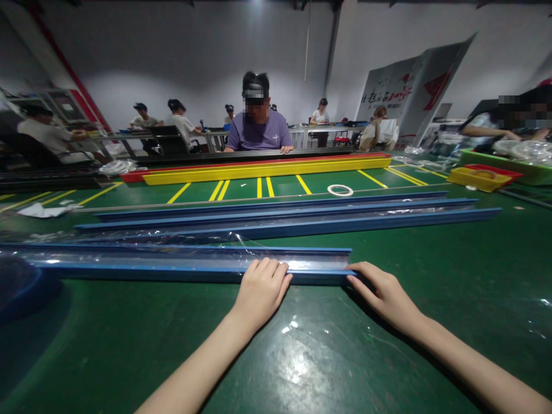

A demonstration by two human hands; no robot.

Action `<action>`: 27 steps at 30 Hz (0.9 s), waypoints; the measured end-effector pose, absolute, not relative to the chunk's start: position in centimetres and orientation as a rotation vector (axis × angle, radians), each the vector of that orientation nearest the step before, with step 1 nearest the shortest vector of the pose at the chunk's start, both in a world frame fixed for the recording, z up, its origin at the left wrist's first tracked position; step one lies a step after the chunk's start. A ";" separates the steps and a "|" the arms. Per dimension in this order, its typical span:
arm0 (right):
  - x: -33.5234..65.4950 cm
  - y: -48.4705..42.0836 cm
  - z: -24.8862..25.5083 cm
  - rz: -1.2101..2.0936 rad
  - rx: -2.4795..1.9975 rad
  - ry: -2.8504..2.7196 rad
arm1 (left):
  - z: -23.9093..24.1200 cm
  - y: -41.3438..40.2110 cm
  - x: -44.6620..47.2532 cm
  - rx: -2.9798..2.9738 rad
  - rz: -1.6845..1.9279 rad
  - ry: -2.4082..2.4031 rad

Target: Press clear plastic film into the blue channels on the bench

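Curling your left hand (261, 287) over the near wall of the long blue rail (172, 271) on the green table (302, 356) and touching its right end with your outstretched right hand (383, 293), you are probably handling something stiff, light and slippery under its clear film, best gripped by the walls.

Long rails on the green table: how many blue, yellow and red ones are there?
Blue rails: 4
Yellow rail: 1
Red rail: 1
Total: 6
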State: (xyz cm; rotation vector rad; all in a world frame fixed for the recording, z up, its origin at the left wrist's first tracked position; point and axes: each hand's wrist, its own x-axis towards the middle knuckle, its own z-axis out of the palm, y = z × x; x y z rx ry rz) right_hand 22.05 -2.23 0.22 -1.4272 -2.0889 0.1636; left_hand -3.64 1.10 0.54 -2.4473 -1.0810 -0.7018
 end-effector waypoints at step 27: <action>22.1 -2.3 0.2 0.087 -1.426 -2.068 | 0.3 1.2 -3.6 -2.404 -0.675 -1.080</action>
